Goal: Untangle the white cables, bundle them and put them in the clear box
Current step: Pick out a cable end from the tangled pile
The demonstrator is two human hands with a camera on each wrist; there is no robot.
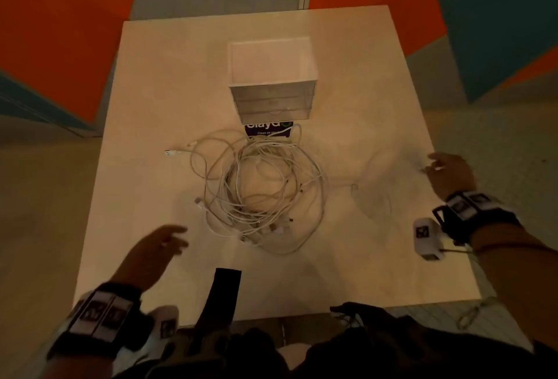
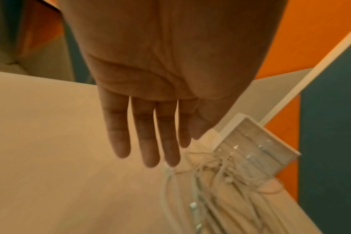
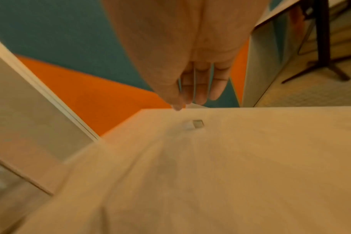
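A tangle of white cables (image 1: 259, 191) lies in loops at the middle of the pale table (image 1: 157, 107), with several plugs sticking out. The same cables (image 2: 220, 182) show in the left wrist view. The clear box (image 1: 271, 82) stands just behind them, open at the top and empty; it also appears as the clear box (image 2: 256, 148) beyond my fingers. My left hand (image 1: 163, 245) hovers at the tangle's near left with straight fingers (image 2: 148, 142), holding nothing. My right hand (image 1: 444, 170) is near the right table edge, fingers (image 3: 198, 88) extended. A blurred cable plug (image 3: 197, 124) lies below them.
A purple sticker (image 1: 268, 131) peeks out from under the box's front. A black strap (image 1: 223, 297) lies over the near table edge. A faint blurred cable end (image 1: 354, 187) stretches from the tangle toward the right hand. Orange and teal walls surround the table.
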